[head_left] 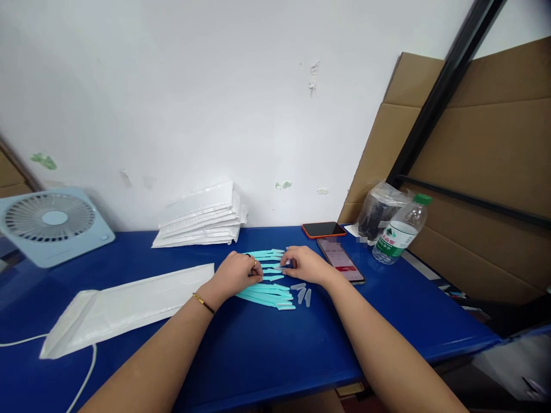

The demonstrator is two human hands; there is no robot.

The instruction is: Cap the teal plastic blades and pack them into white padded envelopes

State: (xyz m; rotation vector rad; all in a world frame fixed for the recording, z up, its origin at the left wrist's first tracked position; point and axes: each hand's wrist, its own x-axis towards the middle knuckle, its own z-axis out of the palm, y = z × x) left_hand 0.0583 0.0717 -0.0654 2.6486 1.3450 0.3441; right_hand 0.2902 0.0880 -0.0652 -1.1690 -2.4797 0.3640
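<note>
Several turquoise eyebrow razors (269, 297) lie side by side on the blue table, in an upper and a lower group, blade ends to the right. My left hand (237, 272) is closed, its fingertips pinching the handle of one razor in the upper group. At that group's blade ends, my right hand (305, 264) is closed in a pinch on what looks like a small clear blade cap, mostly hidden by the fingers. Several loose translucent blade caps (302, 295) lie just below my right hand.
A white padded envelope (129, 304) lies left, with a stack of white envelopes (200, 218) against the wall. A blue fan (55, 223) stands far left. At right are a lit phone (342, 261), an orange-edged phone (323, 229), a water bottle (398, 232) and a bagged dark item (375, 212).
</note>
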